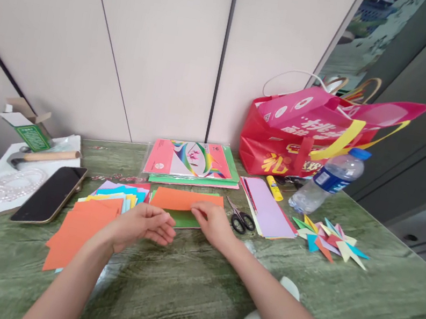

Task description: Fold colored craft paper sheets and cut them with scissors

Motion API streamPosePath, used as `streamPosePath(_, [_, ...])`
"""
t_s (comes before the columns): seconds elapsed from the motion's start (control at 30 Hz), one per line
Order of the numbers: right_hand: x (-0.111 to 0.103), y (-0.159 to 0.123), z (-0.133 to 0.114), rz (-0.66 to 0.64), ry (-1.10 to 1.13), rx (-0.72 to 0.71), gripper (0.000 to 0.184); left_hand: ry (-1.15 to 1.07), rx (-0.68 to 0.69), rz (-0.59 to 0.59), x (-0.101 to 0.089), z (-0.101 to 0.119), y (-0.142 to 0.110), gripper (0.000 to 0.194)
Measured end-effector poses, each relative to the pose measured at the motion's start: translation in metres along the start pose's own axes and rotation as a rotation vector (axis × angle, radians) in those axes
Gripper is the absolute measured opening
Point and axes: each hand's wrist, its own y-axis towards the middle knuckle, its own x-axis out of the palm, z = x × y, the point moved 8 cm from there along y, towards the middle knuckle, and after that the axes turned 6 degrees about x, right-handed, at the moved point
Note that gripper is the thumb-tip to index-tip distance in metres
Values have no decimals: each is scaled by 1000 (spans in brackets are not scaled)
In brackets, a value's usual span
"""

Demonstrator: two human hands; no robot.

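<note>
My right hand pinches the front edge of an orange strip of paper and lifts it a little. Under it lies green paper, partly covered. My left hand hovers just in front and to the left, fingers loosely apart, with nothing visible in it. Left of that hand, a fanned stack of orange paper squares overlaps blue, yellow and purple sheets. Close to my right hand rest black-handled scissors, and further right a stack of lilac paper strips.
Paper packs lie near the wall. At right are a glue stick, a water bottle, a red bag and folded paper pieces. A phone, hammer, beads and small box sit left.
</note>
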Motion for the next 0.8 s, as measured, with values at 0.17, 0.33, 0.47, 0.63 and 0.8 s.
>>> streamPosePath(0.17, [-28,-3,-11,243,75,-39,18,-289,-70,-56,14,-12,10,30])
streamPosePath(0.33, [-39,-10,-42,256,194,-221,19,-671,18,-89,19,-4,19,46])
streamPosePath(0.47, [-27,-18,-67,78,149,-381,17,-709,154,-49,12,5,19,35])
streamPosePath(0.63, [-12,-24,-75,-48,38,-421,15,-658,173,178,-1,2,19,29])
streamPosePath(0.8, [-34,-17,-60,197,142,-287,17,-491,230,385,-16,5,15,36])
